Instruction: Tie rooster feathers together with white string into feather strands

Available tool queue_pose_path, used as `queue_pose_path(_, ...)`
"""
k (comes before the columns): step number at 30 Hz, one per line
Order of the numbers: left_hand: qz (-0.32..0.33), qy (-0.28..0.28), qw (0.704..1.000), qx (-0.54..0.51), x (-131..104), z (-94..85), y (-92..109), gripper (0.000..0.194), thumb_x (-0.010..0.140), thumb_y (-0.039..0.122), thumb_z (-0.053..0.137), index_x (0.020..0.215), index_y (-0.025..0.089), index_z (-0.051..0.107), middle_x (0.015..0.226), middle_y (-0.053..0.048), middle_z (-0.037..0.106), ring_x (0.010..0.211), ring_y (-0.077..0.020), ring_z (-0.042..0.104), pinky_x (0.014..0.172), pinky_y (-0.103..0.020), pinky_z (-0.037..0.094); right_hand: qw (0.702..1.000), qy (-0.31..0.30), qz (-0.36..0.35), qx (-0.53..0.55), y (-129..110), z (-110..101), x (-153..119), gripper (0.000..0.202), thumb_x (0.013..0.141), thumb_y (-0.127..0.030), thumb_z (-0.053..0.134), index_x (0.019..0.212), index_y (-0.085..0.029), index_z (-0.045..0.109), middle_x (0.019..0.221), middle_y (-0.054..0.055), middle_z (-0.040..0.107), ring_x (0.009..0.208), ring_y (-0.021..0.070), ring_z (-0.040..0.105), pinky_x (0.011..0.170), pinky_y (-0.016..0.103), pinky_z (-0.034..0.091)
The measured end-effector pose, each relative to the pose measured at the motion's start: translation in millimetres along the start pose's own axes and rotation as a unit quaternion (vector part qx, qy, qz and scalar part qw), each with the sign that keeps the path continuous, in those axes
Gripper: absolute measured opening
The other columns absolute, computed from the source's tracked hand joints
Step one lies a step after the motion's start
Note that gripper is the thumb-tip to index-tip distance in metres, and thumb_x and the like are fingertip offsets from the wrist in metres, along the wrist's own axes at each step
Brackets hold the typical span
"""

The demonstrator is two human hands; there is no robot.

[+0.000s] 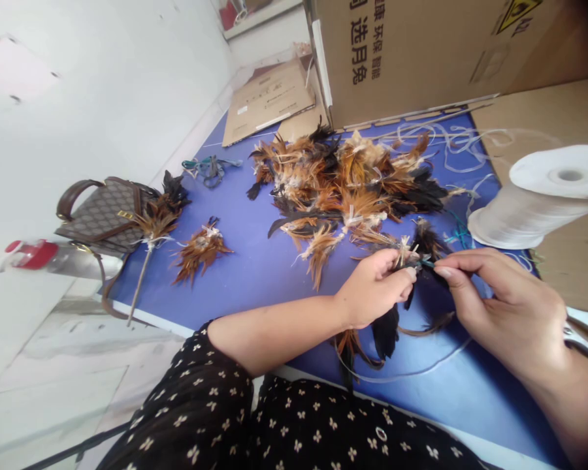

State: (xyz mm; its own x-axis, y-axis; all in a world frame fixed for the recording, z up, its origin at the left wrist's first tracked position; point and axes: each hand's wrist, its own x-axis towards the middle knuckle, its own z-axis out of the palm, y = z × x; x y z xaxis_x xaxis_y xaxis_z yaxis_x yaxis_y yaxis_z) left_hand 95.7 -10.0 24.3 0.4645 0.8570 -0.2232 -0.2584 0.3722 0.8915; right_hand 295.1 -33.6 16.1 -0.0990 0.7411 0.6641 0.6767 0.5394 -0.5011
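My left hand [372, 290] is closed on a bunch of dark and brown feathers [386, 331] at the near right of the blue table [255, 261]. Pale quill ends poke out above its thumb. Just to the right, my right hand [504, 307] pinches a thin teal strip [427, 262] that meets the bunch near my left fingertips. Black feathers hang below my left hand, and a thin clear strand curves over the table under both hands. Beyond them lies a large pile of brown and black feather bunches [323, 183].
A white spool [534, 202] stands at the right on cardboard, with scissors [585, 336] near my right wrist. A large carton [421, 59] is at the back. At the left are a handbag [108, 215], a bottle [63, 258] and a small feather bunch [200, 251].
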Motion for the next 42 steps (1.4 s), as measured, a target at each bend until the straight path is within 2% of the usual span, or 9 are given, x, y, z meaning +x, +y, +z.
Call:
queue_pose_path(4,-0.011,-0.012,0.997,-0.071,0.6,1.3,1.7,0.044,0.088,0.044,0.09,0.107,0.015,0.064,0.074,0.007,0.048,0.066,-0.0067,0.046,0.062,-0.025,0.031,1.0,0.003,0.009,-0.006,-0.8,-0.3,0.4,0.006,0.107,-0.025,0.071,0.102,-0.027,0.074,0.096,0.0,0.08,0.087,0.0187,0.079,0.08,0.032,0.062)
queue_pose_path(7,-0.017,-0.024,0.998,-0.058,0.1,1.2,2.1,0.049,0.083,0.049,0.095,0.097,0.015,0.063,0.072,0.007,0.047,0.065,-0.0054,0.042,0.063,-0.025,0.03,1.0,0.005,0.018,-0.018,-1.0,-0.1,0.0,0.008,0.108,-0.027,0.068,0.101,-0.028,0.073,0.094,0.0,0.081,0.085,0.0187,0.079,0.078,0.031,0.062)
queue_pose_path(17,0.052,0.051,0.981,0.18,-0.1,-6.0,-1.8,0.039,0.093,0.05,0.083,0.089,0.017,0.063,0.074,0.004,0.055,0.069,-0.0093,0.049,0.066,-0.027,0.041,0.996,0.0,0.05,-0.068,-2.6,0.2,-6.6,0.011,0.105,-0.027,0.064,0.098,-0.028,0.073,0.085,-0.001,0.08,0.072,0.019,0.078,0.069,0.033,0.058)
queue_pose_path(22,0.196,0.098,0.92,0.326,4.2,-9.4,-3.6,0.036,0.098,0.034,0.075,0.073,0.02,0.053,0.076,0.001,0.056,0.077,-0.0137,0.054,0.076,-0.031,0.051,0.996,-0.006,0.069,-0.053,-6.3,2.2,-8.6,0.01,0.104,-0.027,0.064,0.097,-0.028,0.072,0.076,-0.004,0.077,0.063,0.0172,0.074,0.061,0.031,0.054)
queue_pose_path(25,0.302,0.052,0.862,0.404,5.7,-13.4,-6.2,0.025,0.102,0.022,0.064,0.078,0.02,0.058,0.086,-0.004,0.061,0.09,-0.0187,0.062,0.09,-0.036,0.058,0.996,-0.003,0.079,-0.048,-8.3,2.6,-9.1,0.011,0.104,-0.029,0.065,0.096,-0.028,0.072,0.073,-0.005,0.076,0.061,0.0162,0.073,0.061,0.03,0.053)
queue_pose_path(29,0.321,-0.014,0.83,0.456,7.7,-18.1,-9.1,0.02,0.104,0.017,0.056,0.087,0.019,0.064,0.094,-0.008,0.063,0.096,-0.0213,0.065,0.094,-0.039,0.061,0.996,0.006,0.042,-0.072,-6.6,4.4,-9.2,0.011,0.103,-0.028,0.065,0.094,-0.027,0.071,0.078,-0.003,0.078,0.063,0.0176,0.074,0.063,0.03,0.055)
queue_pose_path(32,0.299,-0.02,0.855,0.423,10.5,-18.7,-7.8,0.023,0.104,0.021,0.061,0.081,0.018,0.062,0.089,-0.006,0.062,0.091,-0.0198,0.064,0.09,-0.037,0.059,0.994,0.024,0.024,-0.108,-2.5,5.0,-9.2,0.01,0.102,-0.026,0.064,0.095,-0.026,0.071,0.088,0.0,0.082,0.074,0.0206,0.079,0.069,0.032,0.059)
queue_pose_path(38,0.186,0.03,0.952,0.241,9.2,-11.0,-2.9,0.037,0.097,0.047,0.08,0.081,0.019,0.063,0.074,0.002,0.058,0.077,-0.0128,0.055,0.081,-0.031,0.052,0.98,0.068,0.058,-0.179,3.3,2.8,-7.8,0.01,0.1,-0.029,0.066,0.097,-0.026,0.075,0.088,0.002,0.084,0.08,0.0241,0.082,0.068,0.034,0.057)
queue_pose_path(42,0.111,0.066,0.975,0.183,7.1,-7.1,-4.5,0.041,0.097,0.054,0.08,0.085,0.019,0.063,0.07,0.005,0.053,0.07,-0.01,0.047,0.071,-0.028,0.045,0.99,0.038,0.052,-0.129,-0.4,4.0,-4.5,0.012,0.1,-0.028,0.065,0.094,-0.027,0.074,0.08,0.0,0.082,0.07,0.022,0.079,0.063,0.034,0.055)
